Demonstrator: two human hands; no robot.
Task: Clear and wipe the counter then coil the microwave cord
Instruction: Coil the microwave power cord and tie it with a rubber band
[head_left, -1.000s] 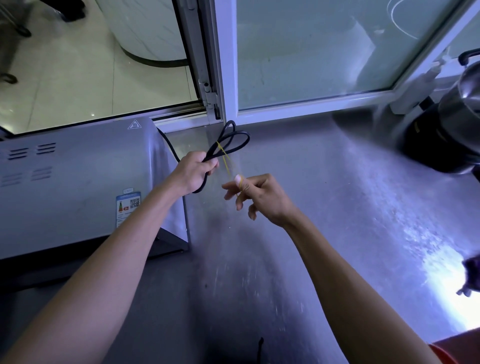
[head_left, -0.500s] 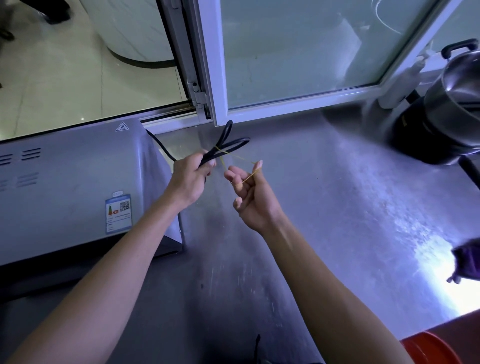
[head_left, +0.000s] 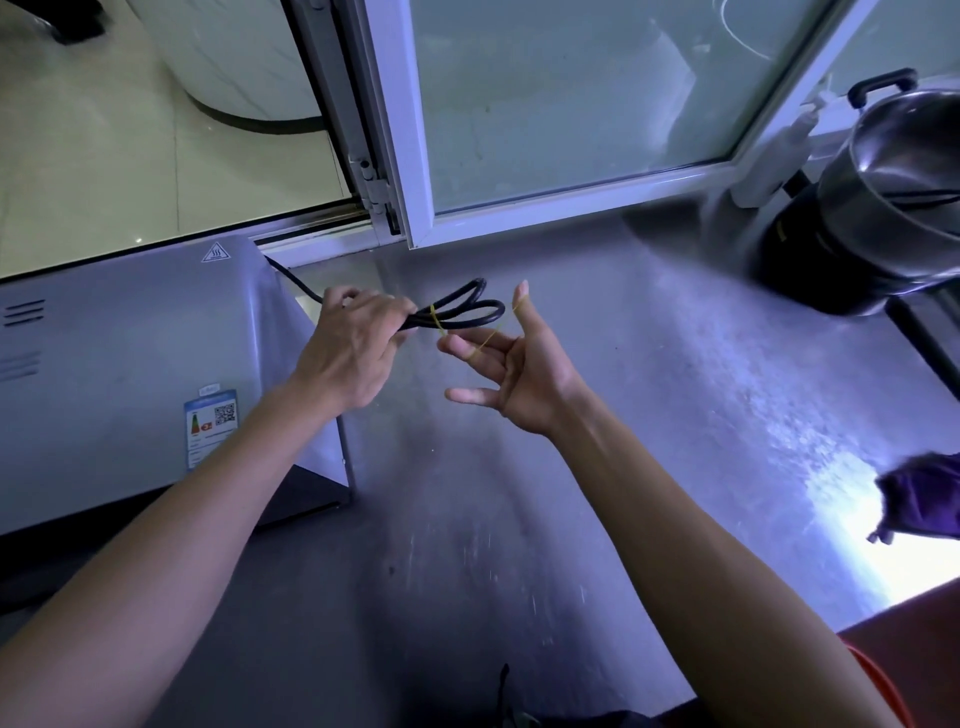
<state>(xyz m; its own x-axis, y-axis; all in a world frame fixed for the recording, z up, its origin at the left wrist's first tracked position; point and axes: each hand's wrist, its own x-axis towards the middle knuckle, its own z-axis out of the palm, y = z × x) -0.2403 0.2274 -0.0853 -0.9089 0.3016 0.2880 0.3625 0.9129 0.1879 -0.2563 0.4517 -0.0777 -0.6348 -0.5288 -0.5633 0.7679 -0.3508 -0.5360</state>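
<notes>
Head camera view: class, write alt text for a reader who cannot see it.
A person's left hand grips a folded black power cord above a grey steel counter, while the right hand stretches a thin yellow rubber band already looped round the cord. The cord runs back behind a silver microwave on the left.

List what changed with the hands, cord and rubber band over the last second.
The right hand turned palm up and spread the rubber band between thumb and fingers, beside the loops. The cord loops tipped from upright to level. The left hand still grips the cord; the band still circles it.
</notes>
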